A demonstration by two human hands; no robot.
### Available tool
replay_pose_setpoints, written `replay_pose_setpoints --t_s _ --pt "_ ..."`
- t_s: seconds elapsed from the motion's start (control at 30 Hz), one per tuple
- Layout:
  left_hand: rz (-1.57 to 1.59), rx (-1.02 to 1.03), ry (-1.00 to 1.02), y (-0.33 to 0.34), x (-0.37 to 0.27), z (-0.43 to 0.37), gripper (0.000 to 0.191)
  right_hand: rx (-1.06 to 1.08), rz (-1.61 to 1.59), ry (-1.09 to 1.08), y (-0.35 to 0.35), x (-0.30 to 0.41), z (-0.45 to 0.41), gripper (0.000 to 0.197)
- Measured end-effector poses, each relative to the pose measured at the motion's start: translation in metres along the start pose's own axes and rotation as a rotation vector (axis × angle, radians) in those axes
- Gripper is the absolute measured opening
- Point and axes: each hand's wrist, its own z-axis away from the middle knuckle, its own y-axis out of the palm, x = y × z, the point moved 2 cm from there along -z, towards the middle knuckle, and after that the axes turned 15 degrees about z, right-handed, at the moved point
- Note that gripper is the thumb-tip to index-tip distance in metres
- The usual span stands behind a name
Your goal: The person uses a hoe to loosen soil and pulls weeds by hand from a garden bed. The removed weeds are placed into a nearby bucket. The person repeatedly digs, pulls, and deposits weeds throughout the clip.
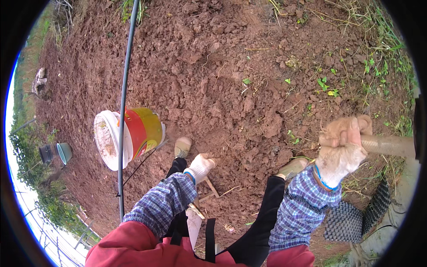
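My right hand (343, 147), in a soiled knitted work glove, grips a tan cylindrical handle (387, 145) that runs out to the right rim; what it belongs to is hidden. My left hand (201, 167), in a cleaner white glove, is curled above the soil, and nothing shows between its fingers. Below that hand is part of a wooden stool or frame (210, 187). A white plastic bucket (131, 135) with a red and yellow label stands to the left, holding pale, powdery material (104, 140).
A long dark pole or pipe (125, 76) crosses in front of the bucket. Loose reddish soil (227, 86) spreads ahead, with weeds (323, 83) at the right. Two more buckets (64, 153) stand far left. Black dimpled plastic sheets (345, 222) lie lower right. My shoes (182, 147) rest on the soil.
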Motion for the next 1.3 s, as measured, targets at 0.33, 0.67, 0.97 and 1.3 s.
replay_pose_setpoints --t_s 0.33,0.67,0.97,1.3 --pt "-0.001 0.019 -0.082 -0.015 -0.048 0.06 0.024 0.093 0.338 0.943 0.011 -0.205 0.092 0.017" --pt "0.175 0.094 -0.034 -0.013 0.001 0.01 0.039 0.108 0.564 1.026 -0.027 -0.145 0.177 0.022" --pt "0.054 0.054 -0.149 -0.007 -0.013 0.028 0.041 -0.091 0.103 0.146 0.035 -0.036 0.031 0.019" --pt "-0.104 0.054 -0.165 -0.031 -0.019 0.046 0.029 0.147 0.274 1.164 0.048 -0.192 0.148 0.019"
